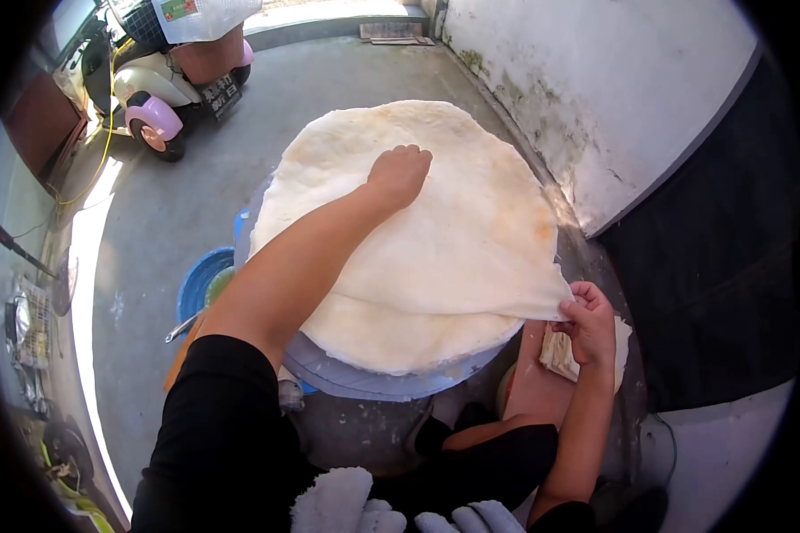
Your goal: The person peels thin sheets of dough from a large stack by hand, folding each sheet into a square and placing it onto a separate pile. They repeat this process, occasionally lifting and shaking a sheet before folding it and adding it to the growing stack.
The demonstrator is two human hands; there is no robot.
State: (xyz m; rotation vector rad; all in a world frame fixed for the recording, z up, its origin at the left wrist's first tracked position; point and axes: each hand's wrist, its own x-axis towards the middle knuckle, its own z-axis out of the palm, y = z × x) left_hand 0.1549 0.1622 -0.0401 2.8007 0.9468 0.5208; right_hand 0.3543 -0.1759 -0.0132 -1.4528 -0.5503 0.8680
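Note:
A large, thin, round flatbread (pixel 436 240) in pale cream, browned at the right, lies over another flatbread (pixel 391 342) whose near edge shows below it. Both rest on a grey round board (pixel 373 384). My left hand (pixel 402 175) is closed with curled fingers on the upper middle of the top sheet; whether it pinches the sheet is hidden. Between thumb and fingers, my right hand (pixel 589 320) pinches the near right edge of the top flatbread, pulling a corner outward. A fold or crease runs across the near part of the sheet.
A blue basin (pixel 206 282) with a metal handle stands left of the board. Folded pale sheets (pixel 560 353) lie on a reddish bench (pixel 535 382) at right. White gloves (pixel 342 505) show below. A scooter (pixel 156 98) stands far left; a stained wall (pixel 587 98) rises right.

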